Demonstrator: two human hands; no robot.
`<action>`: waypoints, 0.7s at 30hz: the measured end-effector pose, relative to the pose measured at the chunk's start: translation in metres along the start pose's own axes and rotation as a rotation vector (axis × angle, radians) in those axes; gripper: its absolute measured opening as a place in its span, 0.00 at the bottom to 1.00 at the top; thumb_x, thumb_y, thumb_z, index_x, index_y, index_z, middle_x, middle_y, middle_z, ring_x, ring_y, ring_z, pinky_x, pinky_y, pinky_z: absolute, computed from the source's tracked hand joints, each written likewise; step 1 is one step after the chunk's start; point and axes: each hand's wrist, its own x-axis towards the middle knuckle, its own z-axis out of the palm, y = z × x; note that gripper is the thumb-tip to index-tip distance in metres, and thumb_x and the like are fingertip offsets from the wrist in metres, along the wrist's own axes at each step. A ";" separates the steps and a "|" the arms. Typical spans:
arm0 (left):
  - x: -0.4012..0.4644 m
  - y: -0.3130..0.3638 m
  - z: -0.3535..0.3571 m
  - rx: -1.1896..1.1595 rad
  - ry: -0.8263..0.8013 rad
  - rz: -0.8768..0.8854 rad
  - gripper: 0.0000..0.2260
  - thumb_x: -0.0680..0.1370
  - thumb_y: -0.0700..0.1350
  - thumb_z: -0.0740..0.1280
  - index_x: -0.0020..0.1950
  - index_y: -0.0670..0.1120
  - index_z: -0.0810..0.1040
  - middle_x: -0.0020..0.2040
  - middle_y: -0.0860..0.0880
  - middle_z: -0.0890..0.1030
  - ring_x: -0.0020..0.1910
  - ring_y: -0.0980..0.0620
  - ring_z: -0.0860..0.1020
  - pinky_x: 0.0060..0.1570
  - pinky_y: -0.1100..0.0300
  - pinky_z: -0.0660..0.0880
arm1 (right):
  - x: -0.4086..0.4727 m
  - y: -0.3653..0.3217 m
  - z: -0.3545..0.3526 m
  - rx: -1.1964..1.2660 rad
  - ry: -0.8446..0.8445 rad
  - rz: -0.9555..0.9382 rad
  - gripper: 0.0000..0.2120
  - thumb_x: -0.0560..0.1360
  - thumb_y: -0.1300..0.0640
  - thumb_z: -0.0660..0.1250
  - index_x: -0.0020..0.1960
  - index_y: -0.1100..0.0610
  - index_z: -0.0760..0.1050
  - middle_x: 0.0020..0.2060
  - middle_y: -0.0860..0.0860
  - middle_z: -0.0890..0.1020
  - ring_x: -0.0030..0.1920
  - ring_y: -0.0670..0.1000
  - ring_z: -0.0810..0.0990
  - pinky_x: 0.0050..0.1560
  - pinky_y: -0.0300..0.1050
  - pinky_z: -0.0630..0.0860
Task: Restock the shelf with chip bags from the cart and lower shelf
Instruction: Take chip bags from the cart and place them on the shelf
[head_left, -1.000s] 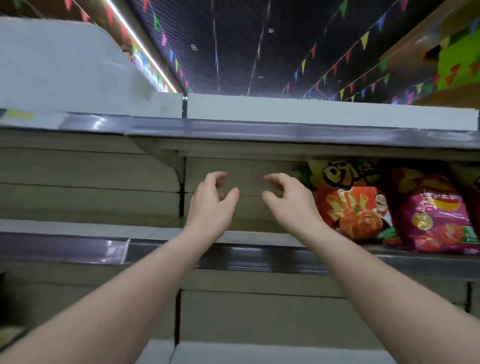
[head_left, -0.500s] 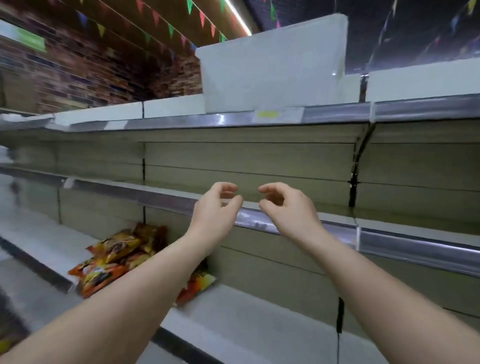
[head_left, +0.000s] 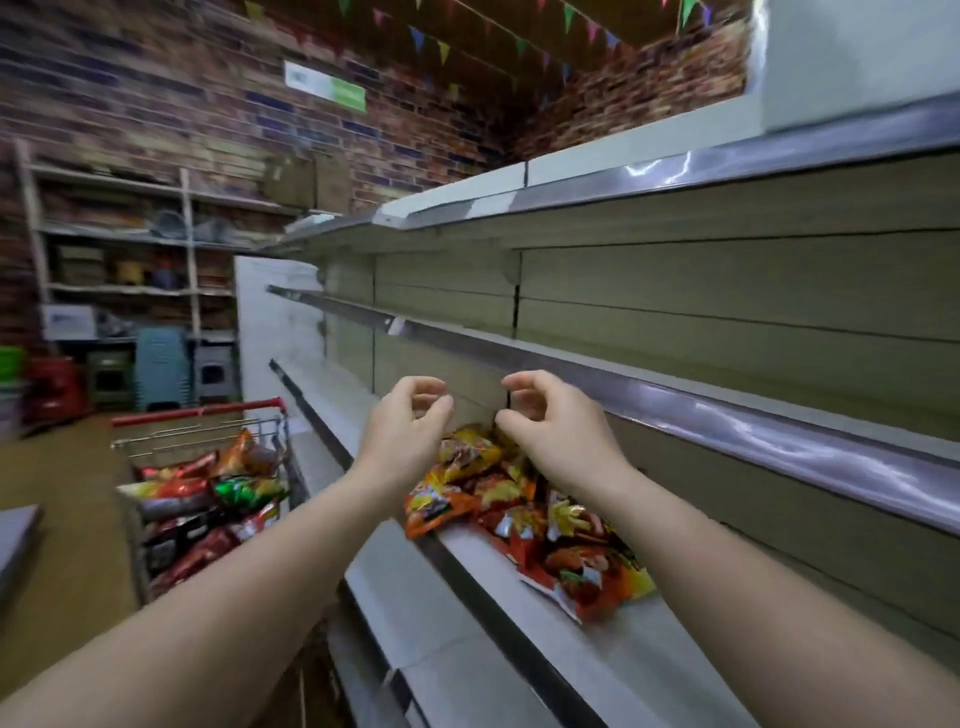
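Both hands are up in the air, holding nothing: left hand (head_left: 406, 427) and right hand (head_left: 555, 422) with fingers curled loose. Right below them chip bags (head_left: 511, 512) lie piled on the lower shelf (head_left: 613, 654); more fill the cart (head_left: 200, 415) at left.

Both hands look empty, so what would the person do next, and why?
Probably lower the right hand onto the chip bags piled on the lower shelf just beneath it. Both it and the left hand hold nothing, fingers curled.
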 end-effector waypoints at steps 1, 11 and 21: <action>0.008 -0.009 -0.007 0.019 0.028 -0.017 0.05 0.80 0.45 0.63 0.55 0.49 0.72 0.52 0.48 0.78 0.53 0.48 0.77 0.51 0.57 0.74 | 0.011 0.003 0.012 0.023 -0.024 -0.020 0.16 0.75 0.57 0.65 0.62 0.53 0.73 0.55 0.49 0.78 0.55 0.47 0.76 0.54 0.37 0.68; 0.046 -0.113 -0.078 0.154 0.264 -0.257 0.04 0.80 0.46 0.64 0.54 0.49 0.73 0.50 0.49 0.78 0.53 0.46 0.78 0.57 0.48 0.75 | 0.087 0.028 0.160 0.269 -0.307 -0.010 0.14 0.76 0.52 0.66 0.61 0.54 0.74 0.51 0.49 0.77 0.54 0.49 0.76 0.57 0.48 0.74; 0.082 -0.251 -0.179 0.151 0.372 -0.491 0.06 0.80 0.45 0.62 0.56 0.50 0.72 0.55 0.47 0.77 0.54 0.48 0.78 0.49 0.54 0.76 | 0.128 0.024 0.352 0.320 -0.534 0.129 0.16 0.76 0.52 0.65 0.63 0.53 0.73 0.52 0.48 0.77 0.54 0.48 0.75 0.57 0.46 0.73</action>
